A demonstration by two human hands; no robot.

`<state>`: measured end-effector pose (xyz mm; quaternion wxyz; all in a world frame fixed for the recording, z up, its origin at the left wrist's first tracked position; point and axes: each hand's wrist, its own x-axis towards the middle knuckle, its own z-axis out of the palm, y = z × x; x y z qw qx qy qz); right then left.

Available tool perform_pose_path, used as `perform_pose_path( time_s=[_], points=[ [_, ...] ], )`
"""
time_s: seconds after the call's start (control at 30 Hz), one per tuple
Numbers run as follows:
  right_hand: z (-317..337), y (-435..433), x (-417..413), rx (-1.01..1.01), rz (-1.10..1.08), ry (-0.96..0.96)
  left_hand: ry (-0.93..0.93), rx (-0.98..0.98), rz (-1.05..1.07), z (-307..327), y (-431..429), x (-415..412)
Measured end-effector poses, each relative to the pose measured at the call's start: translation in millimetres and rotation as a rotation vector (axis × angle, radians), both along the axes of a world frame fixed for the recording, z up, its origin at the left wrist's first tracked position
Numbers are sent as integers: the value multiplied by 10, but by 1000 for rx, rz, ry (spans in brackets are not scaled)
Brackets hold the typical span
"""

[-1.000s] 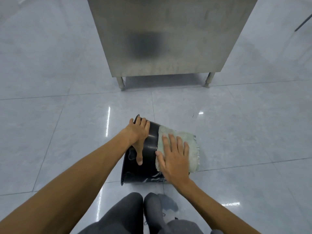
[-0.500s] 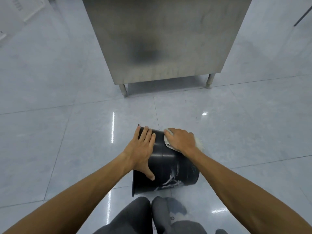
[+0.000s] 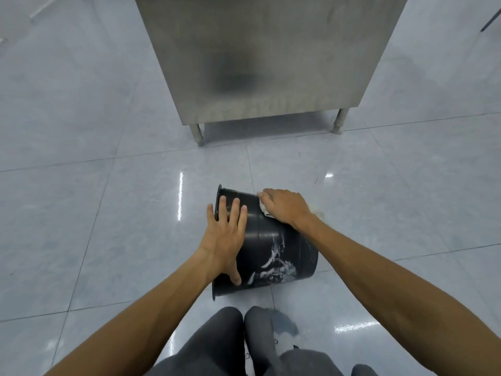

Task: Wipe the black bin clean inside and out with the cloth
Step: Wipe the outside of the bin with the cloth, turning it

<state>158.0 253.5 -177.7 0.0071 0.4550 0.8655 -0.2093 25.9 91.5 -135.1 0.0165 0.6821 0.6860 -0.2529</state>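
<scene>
The black bin [image 3: 273, 248] lies on its side on the tiled floor, rim to the left and base to the right, with white smears on its near wall. My left hand [image 3: 225, 237] lies flat on the bin's upper side near the rim, fingers spread, thumb down toward the near edge. My right hand [image 3: 284, 207] presses the pale cloth [image 3: 264, 208] against the far upper side of the bin. Most of the cloth is hidden under that hand. The bin's inside is not visible.
A stainless steel cabinet [image 3: 265, 58] on short legs stands a little beyond the bin. Glossy grey floor tiles [image 3: 108, 213] stretch around on all sides. My knees in dark trousers [image 3: 238, 337] are just behind the bin.
The right hand slid the cloth from the near side of the bin over to its far side. The left hand shifted from gripping the rim to lying flat on the bin, which turned.
</scene>
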Motion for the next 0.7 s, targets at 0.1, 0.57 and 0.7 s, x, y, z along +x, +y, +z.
perform_pose_path(
  time_s=[0.1, 0.57, 0.7],
  points=[
    [-117, -263, 97, 253, 14, 62, 9, -28, 7, 7, 122, -44],
    [-201, -941, 303, 411, -146, 217, 1, -80, -6, 47, 327, -122],
    [-91, -562, 105, 209, -136, 103, -4, -59, -3, 47, 342, -137]
  ],
)
